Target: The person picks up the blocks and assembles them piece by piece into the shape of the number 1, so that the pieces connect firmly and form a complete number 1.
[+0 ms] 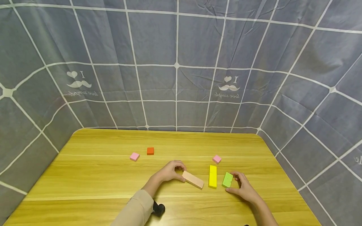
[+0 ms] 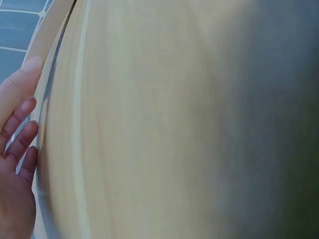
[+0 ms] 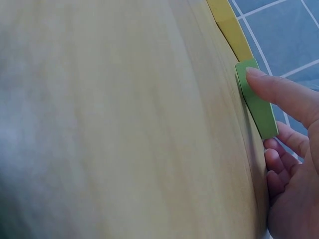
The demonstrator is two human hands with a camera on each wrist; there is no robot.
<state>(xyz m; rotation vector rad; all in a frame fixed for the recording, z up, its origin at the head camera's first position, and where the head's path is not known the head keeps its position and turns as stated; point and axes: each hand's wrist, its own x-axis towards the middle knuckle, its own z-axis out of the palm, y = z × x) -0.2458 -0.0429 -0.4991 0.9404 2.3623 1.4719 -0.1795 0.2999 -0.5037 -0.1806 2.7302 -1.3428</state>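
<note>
In the head view, my left hand [image 1: 169, 171] pinches the near-left end of a long plain wood block [image 1: 193, 180], thumb on one side and fingers on the other. The left wrist view shows the thumb against the block [image 2: 48, 35]. To the right, my right hand [image 1: 245, 189] holds a short green block [image 1: 227, 180] between thumb and fingers; its thumb presses the green block [image 3: 255, 99] in the right wrist view. A long yellow block [image 1: 213, 176] lies between the two held blocks. Whether the held blocks touch the table cannot be told.
Farther back on the wood-grain table [image 1: 99, 175] lie a small pink block [image 1: 216, 159] on the right, another pink block [image 1: 134, 156] on the left and a red block [image 1: 150, 151]. A dark object [image 1: 159, 209] shows by the left sleeve. Grey curtains [image 1: 158, 81] border the table.
</note>
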